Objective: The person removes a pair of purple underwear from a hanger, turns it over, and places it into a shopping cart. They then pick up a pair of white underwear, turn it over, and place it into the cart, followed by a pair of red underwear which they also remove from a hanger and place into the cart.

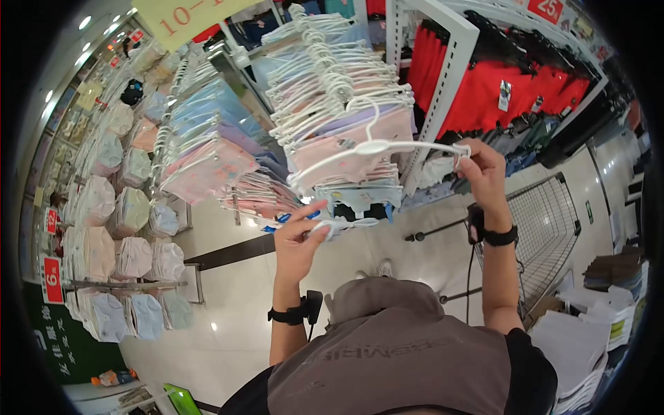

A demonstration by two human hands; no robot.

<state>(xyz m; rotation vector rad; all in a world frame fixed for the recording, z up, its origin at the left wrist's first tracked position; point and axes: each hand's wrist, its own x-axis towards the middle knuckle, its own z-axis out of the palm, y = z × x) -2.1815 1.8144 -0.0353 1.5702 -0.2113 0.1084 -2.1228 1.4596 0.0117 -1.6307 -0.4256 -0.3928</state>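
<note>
Hanger [398, 146], white and slim, spans the middle of my view with its hook upward, just in front of hung pale garments [394, 126]. I have the right hand [485, 176] pinching its right end between thumb and fingers. Its other end slants down toward the left hand [296, 247], close above the fingers, and I can't tell whether they touch. That hand pinches a small white piece [340, 225], thumb in front and forefinger stretched outward; I can't make out what the piece is. Each wrist wears a black strap, the left one at [287, 315] carrying a small dark box. Red clothes [484, 93] hang beyond the right hand, and a wire cart [553, 221] stands on the floor [228, 304] to the right of that arm.
</note>
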